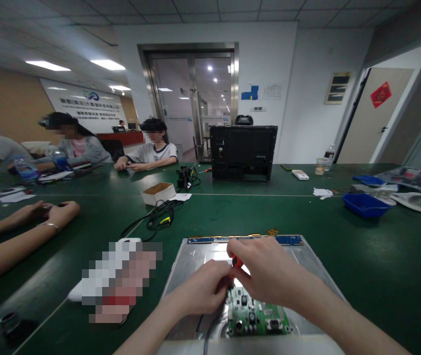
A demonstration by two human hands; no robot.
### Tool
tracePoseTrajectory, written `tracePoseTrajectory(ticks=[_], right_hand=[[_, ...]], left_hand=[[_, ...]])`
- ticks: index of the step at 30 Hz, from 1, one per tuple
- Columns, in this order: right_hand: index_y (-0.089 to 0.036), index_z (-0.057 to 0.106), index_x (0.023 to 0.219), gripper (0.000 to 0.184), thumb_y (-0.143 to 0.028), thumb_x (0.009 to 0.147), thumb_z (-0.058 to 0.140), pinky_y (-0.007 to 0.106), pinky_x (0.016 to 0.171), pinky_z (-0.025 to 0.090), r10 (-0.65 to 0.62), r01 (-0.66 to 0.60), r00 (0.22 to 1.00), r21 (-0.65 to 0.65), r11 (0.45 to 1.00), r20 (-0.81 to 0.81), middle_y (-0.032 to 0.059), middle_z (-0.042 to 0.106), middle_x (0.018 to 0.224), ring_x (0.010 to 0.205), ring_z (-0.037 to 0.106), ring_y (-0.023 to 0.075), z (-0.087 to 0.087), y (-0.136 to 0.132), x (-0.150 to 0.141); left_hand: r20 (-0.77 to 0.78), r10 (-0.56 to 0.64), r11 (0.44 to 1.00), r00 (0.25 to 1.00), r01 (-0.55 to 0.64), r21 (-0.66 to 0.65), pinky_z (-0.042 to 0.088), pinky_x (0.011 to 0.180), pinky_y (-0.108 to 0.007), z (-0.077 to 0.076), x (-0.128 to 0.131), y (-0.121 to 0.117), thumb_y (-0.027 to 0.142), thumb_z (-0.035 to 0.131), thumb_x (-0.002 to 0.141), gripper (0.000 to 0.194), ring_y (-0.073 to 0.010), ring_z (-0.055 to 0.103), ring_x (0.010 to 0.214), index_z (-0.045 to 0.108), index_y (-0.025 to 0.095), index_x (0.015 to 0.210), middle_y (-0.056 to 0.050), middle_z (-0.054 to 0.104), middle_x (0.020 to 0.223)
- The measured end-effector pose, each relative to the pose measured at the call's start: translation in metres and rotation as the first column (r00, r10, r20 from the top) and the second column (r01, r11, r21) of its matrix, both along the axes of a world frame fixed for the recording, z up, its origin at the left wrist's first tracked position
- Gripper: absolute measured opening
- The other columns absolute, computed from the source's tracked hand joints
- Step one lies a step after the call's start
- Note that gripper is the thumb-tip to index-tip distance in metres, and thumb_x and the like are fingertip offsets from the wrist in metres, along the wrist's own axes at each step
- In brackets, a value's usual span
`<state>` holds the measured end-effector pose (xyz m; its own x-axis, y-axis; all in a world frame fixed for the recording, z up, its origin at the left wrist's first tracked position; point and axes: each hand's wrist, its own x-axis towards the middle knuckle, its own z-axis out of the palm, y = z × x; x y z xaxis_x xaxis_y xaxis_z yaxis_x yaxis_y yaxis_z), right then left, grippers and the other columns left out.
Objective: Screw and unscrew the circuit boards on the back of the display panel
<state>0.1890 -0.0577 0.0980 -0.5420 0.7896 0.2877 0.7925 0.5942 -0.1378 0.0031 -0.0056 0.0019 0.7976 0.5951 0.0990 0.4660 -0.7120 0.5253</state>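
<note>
A display panel with a silvery metal back lies flat before me, a narrow blue circuit strip along its far edge. Fixed on its near half is a green circuit board. My right hand is wrapped round the red and black handle of a screwdriver, held at the board's far left corner. My left hand is closed beside the lower part of the screwdriver; its fingertips hide what they pinch. A dark cable runs off the near edge beside the board.
Left of the panel lies a white object, partly blurred out. Beyond are black cables, a small open box and a black monitor seen from behind. A blue tray stands right. Another person's hands reach in from the left.
</note>
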Motion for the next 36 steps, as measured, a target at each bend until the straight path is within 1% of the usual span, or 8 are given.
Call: tracePoseTrajectory(ticks=[7, 11, 13, 17, 21, 25, 32, 36], right_hand=[[-0.020, 0.056, 0.086, 0.009, -0.027, 0.085, 0.060, 0.028, 0.050, 0.018, -0.046, 0.044, 0.998, 0.037, 0.998, 0.043, 0.0014, 0.070, 0.075, 0.062, 0.062, 0.0165, 0.001, 0.000, -0.002], [-0.020, 0.057, 0.079, 0.025, -0.042, 0.091, 0.057, 0.029, 0.050, 0.016, -0.087, 0.083, 0.994, 0.063, 0.995, 0.062, 0.0021, 0.070, 0.069, 0.058, 0.061, 0.0165, -0.001, 0.002, -0.003], [-0.020, 0.058, 0.076, 0.031, -0.045, 0.093, 0.053, 0.029, 0.050, 0.015, -0.099, 0.093, 0.992, 0.078, 0.993, 0.073, 0.0023, 0.069, 0.066, 0.057, 0.060, 0.0158, -0.002, 0.004, -0.004], [-0.020, 0.058, 0.077, 0.024, -0.037, 0.093, 0.052, 0.030, 0.050, 0.013, -0.082, 0.074, 0.994, 0.101, 0.992, 0.078, 0.0019, 0.068, 0.065, 0.056, 0.058, 0.0139, -0.006, 0.005, -0.006], [-0.021, 0.057, 0.079, 0.015, -0.030, 0.090, 0.052, 0.030, 0.050, 0.013, -0.059, 0.053, 0.997, 0.101, 0.994, 0.058, 0.0012, 0.068, 0.066, 0.056, 0.058, 0.0134, -0.008, 0.006, -0.008], [-0.020, 0.055, 0.088, 0.005, -0.025, 0.087, 0.053, 0.029, 0.050, 0.015, -0.038, 0.036, 0.999, 0.082, 0.996, 0.031, 0.0006, 0.071, 0.073, 0.059, 0.060, 0.0142, -0.007, 0.006, -0.006], [-0.020, 0.053, 0.099, 0.017, -0.020, 0.081, 0.054, 0.028, 0.051, 0.019, -0.035, 0.035, 0.999, -0.016, 0.999, 0.003, 0.0023, 0.071, 0.080, 0.065, 0.063, 0.0170, -0.001, 0.007, 0.001], [-0.020, 0.052, 0.096, 0.018, -0.018, 0.079, 0.055, 0.027, 0.052, 0.022, 0.000, -0.001, 1.000, -0.041, 0.999, -0.022, 0.0020, 0.070, 0.083, 0.067, 0.061, 0.0157, 0.002, 0.006, 0.002]], left_hand=[[-0.012, 0.019, 1.000, 1.000, -0.018, 0.021, 0.035, 0.058, -0.026, 0.004, 0.001, -0.002, 0.005, 0.046, 0.071, 0.017, -0.0161, 0.050, 0.065, 0.054, 0.018, 0.077, -0.001, 0.059, 0.072], [0.008, 0.005, 0.999, 1.000, -0.005, 0.050, 0.036, 0.059, -0.026, 0.008, 0.002, -0.004, 0.004, 0.045, 0.070, 0.021, -0.0162, 0.051, 0.066, 0.056, 0.018, 0.081, -0.001, 0.061, 0.075], [0.012, -0.011, 0.999, 1.000, 0.010, 0.038, 0.035, 0.058, -0.026, 0.008, 0.003, -0.004, 0.004, 0.045, 0.070, 0.023, -0.0156, 0.050, 0.064, 0.056, 0.018, 0.084, -0.001, 0.060, 0.074], [-0.002, -0.012, 1.000, 1.000, 0.012, -0.019, 0.034, 0.055, -0.025, 0.004, 0.002, -0.001, 0.004, 0.046, 0.071, 0.018, -0.0146, 0.049, 0.061, 0.054, 0.018, 0.081, 0.000, 0.058, 0.069], [0.017, 0.004, 0.999, 1.000, -0.003, -0.032, 0.035, 0.057, -0.025, -0.001, 0.001, 0.000, 0.006, 0.047, 0.074, 0.015, -0.0155, 0.050, 0.065, 0.053, 0.018, 0.080, -0.002, 0.061, 0.075], [0.032, 0.003, 0.999, 0.999, -0.002, -0.046, 0.037, 0.060, -0.025, -0.003, 0.000, 0.001, 0.007, 0.046, 0.075, 0.016, -0.0161, 0.050, 0.067, 0.054, 0.018, 0.083, -0.002, 0.061, 0.077], [0.033, -0.014, 0.999, 0.999, 0.015, -0.031, 0.037, 0.061, -0.025, -0.001, -0.001, 0.000, 0.005, 0.046, 0.072, 0.020, -0.0157, 0.050, 0.067, 0.056, 0.017, 0.083, -0.001, 0.060, 0.076], [0.038, -0.014, 1.000, 0.999, 0.015, -0.017, 0.037, 0.062, -0.025, 0.000, 0.000, 0.000, 0.004, 0.046, 0.071, 0.020, -0.0164, 0.051, 0.069, 0.057, 0.017, 0.083, -0.002, 0.061, 0.076]])
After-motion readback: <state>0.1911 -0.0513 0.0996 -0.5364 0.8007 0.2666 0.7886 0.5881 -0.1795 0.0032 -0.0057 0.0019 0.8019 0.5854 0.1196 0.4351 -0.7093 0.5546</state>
